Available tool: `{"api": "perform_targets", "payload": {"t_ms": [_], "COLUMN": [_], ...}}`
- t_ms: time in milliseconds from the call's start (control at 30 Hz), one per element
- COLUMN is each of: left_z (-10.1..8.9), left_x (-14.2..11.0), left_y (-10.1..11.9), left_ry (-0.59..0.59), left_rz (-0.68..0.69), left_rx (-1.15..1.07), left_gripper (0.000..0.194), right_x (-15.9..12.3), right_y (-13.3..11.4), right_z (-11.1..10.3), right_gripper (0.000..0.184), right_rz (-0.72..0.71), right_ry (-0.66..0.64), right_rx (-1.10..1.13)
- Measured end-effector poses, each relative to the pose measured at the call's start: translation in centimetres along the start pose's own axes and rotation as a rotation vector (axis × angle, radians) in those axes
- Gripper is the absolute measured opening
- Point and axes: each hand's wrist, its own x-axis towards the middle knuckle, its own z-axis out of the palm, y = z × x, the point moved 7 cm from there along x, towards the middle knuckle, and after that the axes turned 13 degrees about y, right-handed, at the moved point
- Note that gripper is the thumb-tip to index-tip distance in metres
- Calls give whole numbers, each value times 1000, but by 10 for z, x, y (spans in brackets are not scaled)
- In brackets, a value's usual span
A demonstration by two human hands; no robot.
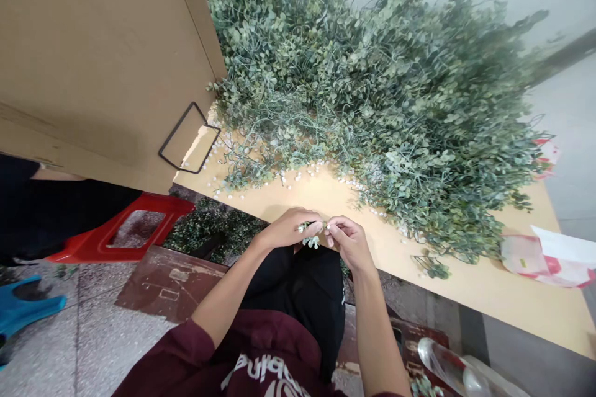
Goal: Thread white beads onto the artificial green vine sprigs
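Note:
Close to the table's front edge, above my lap, my left hand [294, 228] is closed around a small artificial leafy sprig [311, 240]. Pale green leaves hang below its fingers, and a whitish tip shows beside the thumb. My right hand [348, 240] meets it from the right, thumb and forefinger pinched on a tiny white bead [328, 226] at the sprig's end. Whether the bead sits on the stem is too small to tell. Beyond both hands lies a large heap of artificial greenery [372, 87], with loose white beads [288, 178] scattered along its near edge.
A big cardboard box [102, 56] stands at the left, near a black wire frame [190, 138]. One loose sprig [433, 265] and a red-white plastic bag [526, 254] lie on the table [488, 298] at right. A red stool [116, 229] is at left, with another person's dark-clothed legs.

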Motion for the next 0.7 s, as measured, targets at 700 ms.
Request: {"api": "perform_targets", "payload": {"t_ms": [700], "left_z": [5], "left_x": [0], "left_y": [-4], "left_ry": [3], "left_rz": [30], "left_rx": [78], "left_gripper": [46], "right_x": [-1], "right_y": [-5], "right_z": [7], "right_gripper": [19], "right_rz": [-61], "right_ry": [-13], "right_rx": [-128]}}
